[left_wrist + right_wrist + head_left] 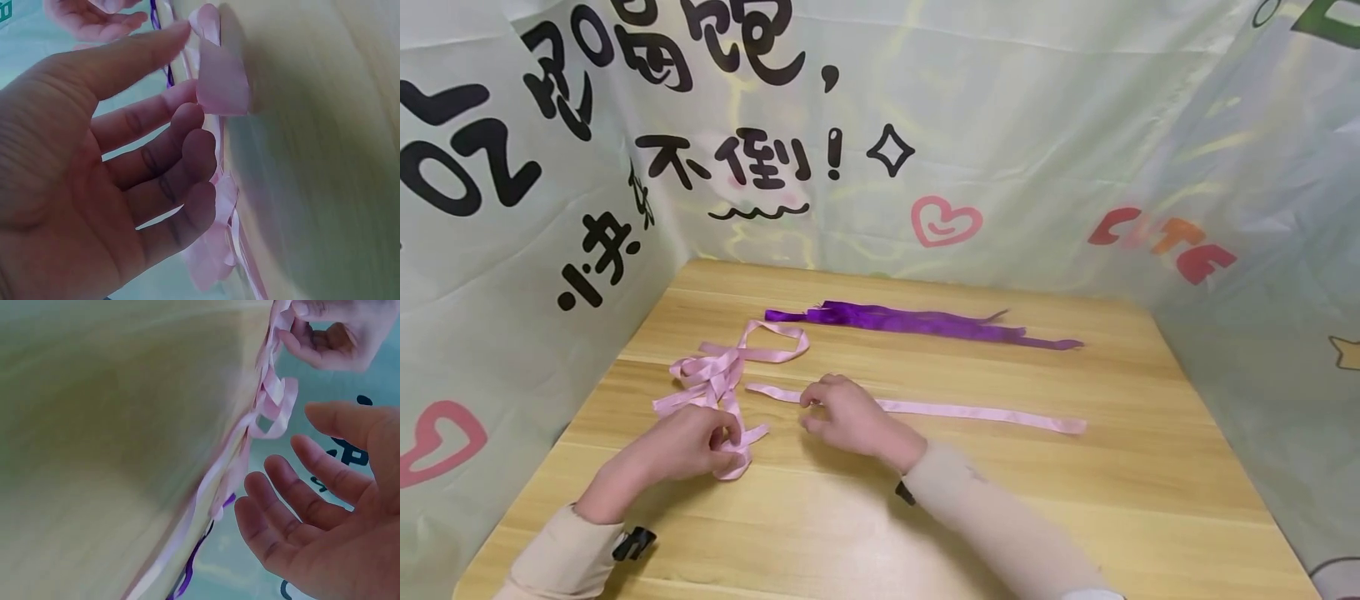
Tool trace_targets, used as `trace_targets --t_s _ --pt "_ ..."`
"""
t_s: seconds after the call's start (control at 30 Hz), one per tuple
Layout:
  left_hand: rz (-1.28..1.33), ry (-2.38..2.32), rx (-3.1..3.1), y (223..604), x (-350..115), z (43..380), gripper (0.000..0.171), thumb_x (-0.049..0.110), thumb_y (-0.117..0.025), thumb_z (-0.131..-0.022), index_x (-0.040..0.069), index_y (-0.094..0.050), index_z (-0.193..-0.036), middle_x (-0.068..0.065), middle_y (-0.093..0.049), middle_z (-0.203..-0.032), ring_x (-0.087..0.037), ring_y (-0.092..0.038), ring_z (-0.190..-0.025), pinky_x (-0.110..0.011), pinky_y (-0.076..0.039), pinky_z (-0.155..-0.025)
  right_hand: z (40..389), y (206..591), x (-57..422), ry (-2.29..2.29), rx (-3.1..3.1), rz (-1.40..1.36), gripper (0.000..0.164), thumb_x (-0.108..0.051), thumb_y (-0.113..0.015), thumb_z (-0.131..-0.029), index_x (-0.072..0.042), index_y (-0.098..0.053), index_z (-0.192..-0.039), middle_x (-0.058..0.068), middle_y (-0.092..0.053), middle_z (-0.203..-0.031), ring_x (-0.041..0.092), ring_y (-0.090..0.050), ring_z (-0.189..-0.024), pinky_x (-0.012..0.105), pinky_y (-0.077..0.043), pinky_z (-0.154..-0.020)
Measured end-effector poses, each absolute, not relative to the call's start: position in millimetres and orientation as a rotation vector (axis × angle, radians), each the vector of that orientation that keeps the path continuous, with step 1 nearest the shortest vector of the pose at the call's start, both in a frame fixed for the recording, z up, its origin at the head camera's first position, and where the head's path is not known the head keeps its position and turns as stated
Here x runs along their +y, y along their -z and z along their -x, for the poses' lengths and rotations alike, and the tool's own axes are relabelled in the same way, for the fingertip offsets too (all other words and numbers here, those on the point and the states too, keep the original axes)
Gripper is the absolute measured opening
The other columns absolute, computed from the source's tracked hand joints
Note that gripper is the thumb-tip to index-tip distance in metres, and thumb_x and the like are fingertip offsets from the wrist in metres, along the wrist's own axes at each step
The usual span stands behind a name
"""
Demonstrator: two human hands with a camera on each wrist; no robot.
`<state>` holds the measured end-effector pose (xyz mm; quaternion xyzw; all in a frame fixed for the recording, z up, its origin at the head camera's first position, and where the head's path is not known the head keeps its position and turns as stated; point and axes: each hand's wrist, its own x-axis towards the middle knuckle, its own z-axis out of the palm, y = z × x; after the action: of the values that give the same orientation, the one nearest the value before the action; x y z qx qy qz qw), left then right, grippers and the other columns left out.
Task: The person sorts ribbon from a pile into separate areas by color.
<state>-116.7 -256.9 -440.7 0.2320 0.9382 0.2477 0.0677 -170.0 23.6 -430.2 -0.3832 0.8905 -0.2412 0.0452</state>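
Note:
My left hand (pixel 688 442) is at the near end of a tangled pink ribbon (pixel 718 375). In the left wrist view its thumb and index finger stand apart, with their tips right at a folded flap of pink ribbon (pixel 222 81); the other fingers curve loosely. My right hand (pixel 857 421) hovers over a straight strip of pink ribbon (pixel 985 410), covering part of it in the head view. The right wrist view shows that hand (pixel 319 500) with its fingers spread and nothing between them.
Behind the pink ribbons lies a bundle of purple ribbon strips (pixel 917 321), stretched along the back of the wooden table (pixel 820 542). Printed fabric walls (pixel 1022 142) close off the back and both sides.

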Motion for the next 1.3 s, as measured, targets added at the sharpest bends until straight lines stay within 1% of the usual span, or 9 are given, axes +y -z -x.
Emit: trace_targets --t_s 0.2,0.37,0.57,0.67,0.73,0.83,0.9,1.1,1.3 --pt "-0.681 -0.770 2.759 442 -254 117 0.023 0.034 -0.089 -0.082 0.025 -0.068 -0.082 0.015 -0.051 -0.066 0.002 -0.045 -0.060 -0.021 -0.040 -0.056 166 435 10 0.693 2.677 1.172 0.025 -0.023 -0.073 -0.100 -0.010 -0.074 -0.120 0.005 -0.075 -0.114 0.018 -0.068 -0.106 0.028 -0.055 -0.098" --pt "-0.725 -0.775 2.729 446 -251 120 0.016 0.021 -0.086 -0.084 0.023 -0.070 -0.081 0.016 -0.055 -0.067 0.003 -0.048 -0.061 -0.021 -0.043 -0.058 163 439 1 0.653 2.637 1.202 0.027 -0.025 -0.073 -0.099 -0.011 -0.073 -0.122 0.002 -0.075 -0.112 0.011 -0.066 -0.097 0.023 -0.053 -0.091" --pt "-0.789 -0.807 2.707 450 -246 123 0.023 0.003 -0.078 -0.083 0.024 -0.070 -0.079 0.017 -0.053 -0.067 0.003 -0.047 -0.062 -0.020 -0.042 -0.057 161 442 -5 0.597 2.592 1.226 0.041 -0.027 -0.074 -0.098 -0.013 -0.067 -0.136 0.003 -0.074 -0.123 0.010 -0.067 -0.104 0.023 -0.053 -0.095" --pt "-0.803 -0.810 2.715 451 -243 124 0.023 0.003 -0.078 -0.084 0.024 -0.070 -0.080 0.017 -0.052 -0.067 0.003 -0.046 -0.062 -0.020 -0.041 -0.057 161 444 -7 0.587 2.560 1.254 0.048 -0.026 -0.075 -0.097 -0.012 -0.063 -0.142 0.002 -0.074 -0.123 0.007 -0.065 -0.095 0.023 -0.053 -0.095" --pt "-0.803 -0.796 2.722 452 -242 125 0.019 0.010 -0.080 -0.086 0.025 -0.070 -0.081 0.017 -0.052 -0.066 0.003 -0.047 -0.062 -0.020 -0.042 -0.057 160 447 -8 0.567 2.542 1.283 0.050 -0.025 -0.075 -0.097 -0.012 -0.062 -0.143 0.000 -0.074 -0.115 0.004 -0.060 -0.085 0.020 -0.052 -0.088" --pt "-0.787 -0.779 2.711 452 -240 124 0.017 0.022 -0.085 -0.087 0.024 -0.068 -0.085 0.016 -0.054 -0.066 0.003 -0.048 -0.060 -0.021 -0.042 -0.056 161 450 -9 0.536 2.533 1.325 0.049 -0.026 -0.076 -0.097 -0.012 -0.063 -0.141 -0.002 -0.070 -0.099 0.004 -0.052 -0.075 0.017 -0.047 -0.076" --pt "-0.788 -0.779 2.695 452 -239 125 0.019 0.025 -0.086 -0.088 0.024 -0.067 -0.086 0.015 -0.054 -0.067 0.003 -0.048 -0.060 -0.021 -0.042 -0.056 161 451 -10 0.514 2.535 1.345 0.047 -0.026 -0.076 -0.096 -0.013 -0.065 -0.139 -0.004 -0.065 -0.090 0.004 -0.050 -0.074 0.016 -0.043 -0.070" --pt "-0.847 -0.815 2.688 453 -235 127 0.019 0.011 -0.079 -0.090 0.022 -0.067 -0.081 0.015 -0.051 -0.066 0.003 -0.045 -0.061 -0.020 -0.040 -0.057 164 452 -12 0.506 2.535 1.382 0.041 -0.025 -0.077 -0.095 -0.013 -0.068 -0.133 -0.004 -0.071 -0.098 0.002 -0.059 -0.082 0.014 -0.045 -0.074" --pt "-0.897 -0.912 2.718 453 -228 131 0.019 0.003 -0.074 -0.090 0.020 -0.072 -0.082 0.017 -0.052 -0.066 0.003 -0.045 -0.061 -0.019 -0.040 -0.056 163 450 -12 0.534 2.549 1.395 0.028 -0.028 -0.071 -0.101 -0.014 -0.070 -0.125 -0.005 -0.071 -0.094 0.002 -0.058 -0.079 0.015 -0.045 -0.073"
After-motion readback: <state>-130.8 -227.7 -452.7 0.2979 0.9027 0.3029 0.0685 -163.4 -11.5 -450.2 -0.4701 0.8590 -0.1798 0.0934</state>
